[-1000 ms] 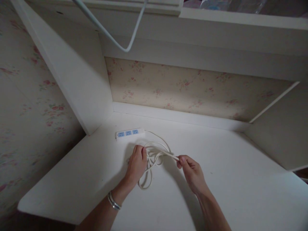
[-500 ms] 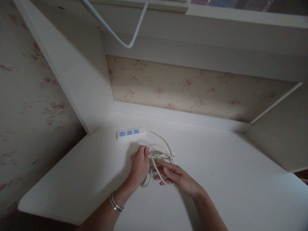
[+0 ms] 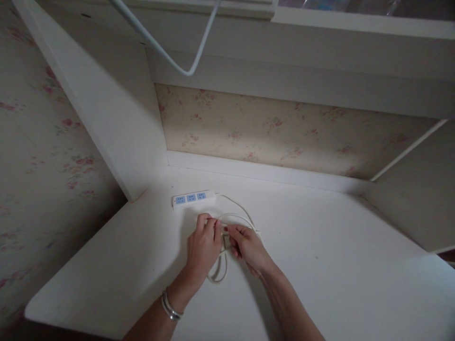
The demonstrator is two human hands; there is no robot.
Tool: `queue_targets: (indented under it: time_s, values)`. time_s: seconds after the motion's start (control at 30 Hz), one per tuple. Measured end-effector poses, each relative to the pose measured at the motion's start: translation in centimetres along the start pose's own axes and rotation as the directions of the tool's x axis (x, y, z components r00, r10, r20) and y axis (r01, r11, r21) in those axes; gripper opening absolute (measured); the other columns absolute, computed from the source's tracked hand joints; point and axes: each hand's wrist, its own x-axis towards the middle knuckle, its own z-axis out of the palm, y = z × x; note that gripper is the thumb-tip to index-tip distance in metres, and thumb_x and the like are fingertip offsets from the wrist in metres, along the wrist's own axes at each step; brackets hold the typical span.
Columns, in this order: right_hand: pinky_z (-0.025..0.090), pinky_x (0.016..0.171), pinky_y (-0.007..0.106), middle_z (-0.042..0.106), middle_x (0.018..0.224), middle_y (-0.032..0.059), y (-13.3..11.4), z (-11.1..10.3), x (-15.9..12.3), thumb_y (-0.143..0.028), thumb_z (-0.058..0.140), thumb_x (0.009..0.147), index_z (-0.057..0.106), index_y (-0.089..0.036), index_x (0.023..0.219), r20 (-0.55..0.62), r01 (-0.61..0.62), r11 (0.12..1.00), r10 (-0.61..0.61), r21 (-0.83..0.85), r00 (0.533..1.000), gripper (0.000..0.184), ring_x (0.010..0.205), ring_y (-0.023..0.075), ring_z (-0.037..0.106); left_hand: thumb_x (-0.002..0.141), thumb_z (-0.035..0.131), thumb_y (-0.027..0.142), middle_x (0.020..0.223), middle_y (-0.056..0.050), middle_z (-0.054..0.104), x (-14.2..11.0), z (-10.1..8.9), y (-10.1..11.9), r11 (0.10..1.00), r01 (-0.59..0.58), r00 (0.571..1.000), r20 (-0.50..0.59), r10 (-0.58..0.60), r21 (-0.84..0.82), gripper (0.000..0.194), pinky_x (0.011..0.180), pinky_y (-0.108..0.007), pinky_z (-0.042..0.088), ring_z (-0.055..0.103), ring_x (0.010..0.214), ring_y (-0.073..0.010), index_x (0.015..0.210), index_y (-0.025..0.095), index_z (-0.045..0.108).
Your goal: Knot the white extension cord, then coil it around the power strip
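A white power strip (image 3: 194, 198) with blue socket panels lies on the white desk. Its pale power cord (image 3: 238, 206) runs from the right end and curves down into loose loops under my hands. My left hand (image 3: 204, 241) is closed, thumb and fingers pinching the cord just below the strip. Close beside it, my right hand (image 3: 249, 246) is closed on the cord too, its fingertips almost meeting the left ones. One loop of cord hangs below, resting on the desk. The plug is not clearly visible.
The white desk (image 3: 337, 284) has a rounded front left corner. A white side panel (image 3: 106, 109) stands at the left, with another panel at the right. Overhead is a shelf (image 3: 302, 57), and a pale bent rod (image 3: 188, 71) hangs in front of it. Floral wallpaper covers the wall.
My right hand has moved up and left, from spread fingers among the loops to a closed grip beside my left hand. The power strip stays in place.
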Motion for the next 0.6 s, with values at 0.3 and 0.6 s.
queue_targets:
  time_s: [0.3,0.6]
  values:
    - [0.015,0.035,0.018,0.033,0.052,-0.0090,-0.7,-2.3,-1.2,-0.055,0.061,0.079,0.061,-0.017,0.089,-0.094,0.065,0.996,-0.060,0.057,0.994,0.039,0.038,0.0041,0.024,0.090,0.043,0.025,0.097,-0.008,0.052,0.7,0.3,-0.7,0.999,0.031,0.996,-0.082,-0.032,-0.005,0.023,0.084,-0.037,0.046,0.056,0.088,-0.0209,0.075,0.019,0.059]
    - [0.017,0.035,0.016,0.033,0.059,-0.0091,-1.8,-7.7,-2.2,-0.043,0.067,0.080,0.056,-0.020,0.086,-0.401,0.401,0.792,-0.217,0.461,0.890,0.026,0.041,0.0029,0.020,0.092,0.037,0.026,0.091,-0.005,0.051,0.9,1.3,-2.2,0.966,0.149,0.989,0.014,-0.150,-0.213,0.022,0.083,-0.035,0.047,0.056,0.084,-0.0190,0.075,0.021,0.050]
